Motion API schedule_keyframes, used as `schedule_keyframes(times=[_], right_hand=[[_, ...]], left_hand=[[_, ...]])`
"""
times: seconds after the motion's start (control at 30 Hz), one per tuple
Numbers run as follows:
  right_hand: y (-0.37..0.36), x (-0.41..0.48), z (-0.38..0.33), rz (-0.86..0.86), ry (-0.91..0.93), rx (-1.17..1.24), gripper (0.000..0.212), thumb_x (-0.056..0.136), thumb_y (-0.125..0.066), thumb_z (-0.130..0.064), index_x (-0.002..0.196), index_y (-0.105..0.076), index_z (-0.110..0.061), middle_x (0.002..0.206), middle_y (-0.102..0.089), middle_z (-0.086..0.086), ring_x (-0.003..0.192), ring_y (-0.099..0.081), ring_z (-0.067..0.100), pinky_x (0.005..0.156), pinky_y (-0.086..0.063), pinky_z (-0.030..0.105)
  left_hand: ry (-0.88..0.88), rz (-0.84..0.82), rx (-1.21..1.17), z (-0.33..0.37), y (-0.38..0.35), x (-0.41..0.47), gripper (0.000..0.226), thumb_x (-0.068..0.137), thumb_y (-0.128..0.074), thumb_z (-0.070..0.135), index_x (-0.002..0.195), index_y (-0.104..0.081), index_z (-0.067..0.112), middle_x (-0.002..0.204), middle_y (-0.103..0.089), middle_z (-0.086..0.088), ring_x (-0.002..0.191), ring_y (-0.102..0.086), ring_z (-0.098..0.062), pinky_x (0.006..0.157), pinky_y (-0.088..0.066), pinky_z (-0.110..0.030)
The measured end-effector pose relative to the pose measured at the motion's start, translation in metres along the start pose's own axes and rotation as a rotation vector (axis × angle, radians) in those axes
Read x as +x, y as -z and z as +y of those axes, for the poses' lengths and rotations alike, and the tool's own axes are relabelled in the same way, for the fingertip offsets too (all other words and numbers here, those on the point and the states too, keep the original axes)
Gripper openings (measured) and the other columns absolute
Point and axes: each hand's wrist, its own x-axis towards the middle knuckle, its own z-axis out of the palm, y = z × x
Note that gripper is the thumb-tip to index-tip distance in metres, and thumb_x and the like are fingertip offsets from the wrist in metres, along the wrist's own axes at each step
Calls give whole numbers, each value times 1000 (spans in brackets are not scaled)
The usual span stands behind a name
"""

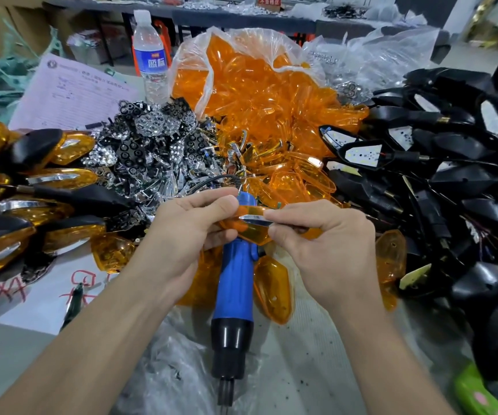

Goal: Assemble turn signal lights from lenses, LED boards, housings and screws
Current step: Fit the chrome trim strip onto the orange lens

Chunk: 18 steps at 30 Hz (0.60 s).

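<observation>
– Grey workbench (316, 339) crowded from edge to edge, with tables and cartons blurred behind; what sits at the left of the frame?
– Finished lights (17, 187), orange fronts on black bodies, heaped along the left edge; above them a printed form (71, 94); a water bottle (150, 55) stands upright just right of it.
– And toward the middle?
– Below the bottle, a pile of chrome reflectors (152, 139); right of that a clear bag (241, 40) spilling orange pieces toward the centre; a blue screwdriver (235, 280) lies on the bench in the lower middle, tip toward the bottom of the frame.
– Where are the hands?
– Both over the screwdriver's upper end; the left hand (187, 235) has thumb and fingers curled round the left end of one orange lens (250, 235); the right hand (325, 244) pinches a narrow chrome strip (255, 219) between thumb and forefinger, laid against that same lens; whether the strip is seated in it I cannot tell.
– So the lens is off the bench?
– Yes; held between the two hands at the centre of the frame, over the screwdriver.
– The right side?
– Loose lenses (271, 289) lie just beside the screwdriver; then black housings (451, 181) piled out to the right edge, several showing white LED boards (364, 154); a green object (481, 393) sits in the lower right corner.
</observation>
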Motion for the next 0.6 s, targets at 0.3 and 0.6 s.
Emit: schedule_keyframes(times=[0.3,0.6], right_hand=[[-1,-3,1,25,90,-113,26,81,-87,-9,100,-84,-27,94,-75,-9,90,-70,2,80,-54,8],[0,-3,3,91,247,-219,24,79,-88,-7,100,-84,-19,92,-76,-5,85,-71,13,78,-62,31]], left_hand=[[-79,-45,13,1,-5,-7,49,55,-82,11,104,-76,13,81,-80,-8,66,-74,-12,60,-57,-19],[2,-48,-29,2,-5,-6,48,54,-79,9,102,-75,11,73,-78,-4,59,-71,-9,54,-55,-16]])
